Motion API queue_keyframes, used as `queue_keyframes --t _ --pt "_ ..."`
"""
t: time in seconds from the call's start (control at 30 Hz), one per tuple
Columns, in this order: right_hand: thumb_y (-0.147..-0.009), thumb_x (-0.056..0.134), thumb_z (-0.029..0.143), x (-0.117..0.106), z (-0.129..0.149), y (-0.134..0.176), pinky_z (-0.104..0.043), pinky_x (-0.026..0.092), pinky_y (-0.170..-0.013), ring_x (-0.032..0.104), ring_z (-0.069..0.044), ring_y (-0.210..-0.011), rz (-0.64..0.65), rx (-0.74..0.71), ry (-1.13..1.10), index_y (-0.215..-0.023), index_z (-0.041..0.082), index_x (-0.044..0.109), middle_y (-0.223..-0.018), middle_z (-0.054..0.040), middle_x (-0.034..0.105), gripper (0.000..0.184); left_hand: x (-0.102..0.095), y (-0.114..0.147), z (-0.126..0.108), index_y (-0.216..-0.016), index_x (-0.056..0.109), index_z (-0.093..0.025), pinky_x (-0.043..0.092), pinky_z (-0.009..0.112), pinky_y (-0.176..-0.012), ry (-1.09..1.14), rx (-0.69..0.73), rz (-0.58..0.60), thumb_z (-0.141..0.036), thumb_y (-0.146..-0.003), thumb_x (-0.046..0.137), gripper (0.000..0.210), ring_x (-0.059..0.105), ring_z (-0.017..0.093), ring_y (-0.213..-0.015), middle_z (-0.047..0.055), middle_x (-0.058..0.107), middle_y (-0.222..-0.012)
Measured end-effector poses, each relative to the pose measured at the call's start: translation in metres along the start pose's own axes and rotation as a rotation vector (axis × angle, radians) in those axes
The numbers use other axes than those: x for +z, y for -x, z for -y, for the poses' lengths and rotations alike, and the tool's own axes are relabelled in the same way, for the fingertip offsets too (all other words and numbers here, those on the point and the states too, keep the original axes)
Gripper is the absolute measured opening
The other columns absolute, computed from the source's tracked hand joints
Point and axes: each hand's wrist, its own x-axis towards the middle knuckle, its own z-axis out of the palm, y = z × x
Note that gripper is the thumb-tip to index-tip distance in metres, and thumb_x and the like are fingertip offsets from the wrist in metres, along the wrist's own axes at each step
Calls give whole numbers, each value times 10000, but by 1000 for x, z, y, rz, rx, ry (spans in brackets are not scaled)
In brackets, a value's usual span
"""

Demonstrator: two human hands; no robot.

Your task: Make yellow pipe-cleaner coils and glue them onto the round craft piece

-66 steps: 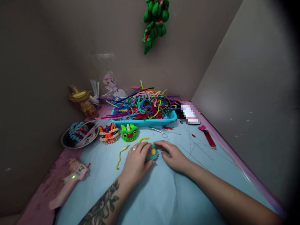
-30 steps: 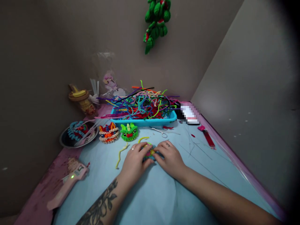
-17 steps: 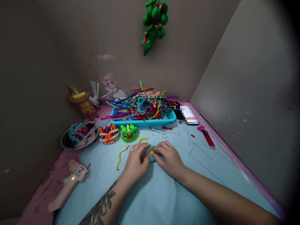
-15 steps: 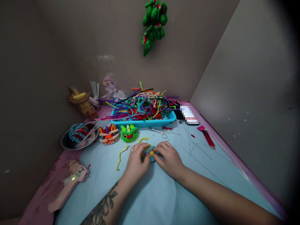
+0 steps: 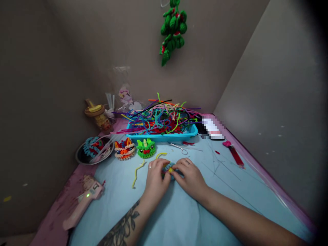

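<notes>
Between my two hands, low over the blue table cover, is a small blue and yellow pipe-cleaner figure [image 5: 169,167], partly hidden by my fingers. My left hand [image 5: 158,176] is closed around its left side, thumb in front. From the right, my right hand [image 5: 189,177] pinches it at a yellow part with thumb and fingertips. A yellow pipe-cleaner piece [image 5: 137,174] lies left of my left hand, and another bent yellow piece [image 5: 161,154] lies just behind the hands. Behind stand a green pipe-cleaner animal head [image 5: 146,149] and an orange and cream one [image 5: 124,150].
A blue tray [image 5: 164,137] heaped with coloured pipe cleaners stands at the back. Scissors [image 5: 181,149] lie before it. At left are a metal bowl [image 5: 81,160] and a pink glue gun [image 5: 81,210]. A phone [image 5: 212,128] and a red strip [image 5: 236,155] lie at right.
The whole view has shifted, so everything sits slightly further right and lower. Both hands stay on the figure, with small finger movements; the yellow part shows more at my right fingertips.
</notes>
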Motion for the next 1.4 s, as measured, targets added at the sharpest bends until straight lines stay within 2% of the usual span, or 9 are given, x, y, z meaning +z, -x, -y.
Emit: queue_keyframes --t 0.57,0.77,0.93,1.4 --pt "-815 622 154 4 -5 1 -355 451 -748 543 -211 -827 -25 28 -103 -813 195 636 -801 -43 597 43 1 2 2 -1069 568 -196 373 424 -961 23 -16 6 -60 -729 540 367 514 234 -1070 70 610 -1088" --pt "-800 646 170 2 -7 1 -346 455 -753 552 -208 -839 -27 46 -152 -832 199 646 -813 -42 592 44 -4 4 3 -1282 420 -161 405 425 -940 89 -37 -1 -94 -744 535 554 518 243 -1079 119 579 -1150" --pt "-792 645 164 2 -9 3 -337 459 -756 560 -201 -842 -43 76 -179 -850 205 650 -826 -40 593 71 -8 5 8 -1309 373 -184 370 467 -988 145 -2 9 -115 -733 556 609 463 271 -1196 140 502 -1275" --pt "-802 616 149 4 -8 2 -338 466 -774 561 -196 -856 -51 48 -175 -844 212 643 -837 -37 591 80 7 3 9 -1287 386 -176 408 437 -954 125 -34 -26 -106 -744 545 571 517 236 -1093 117 546 -1167"
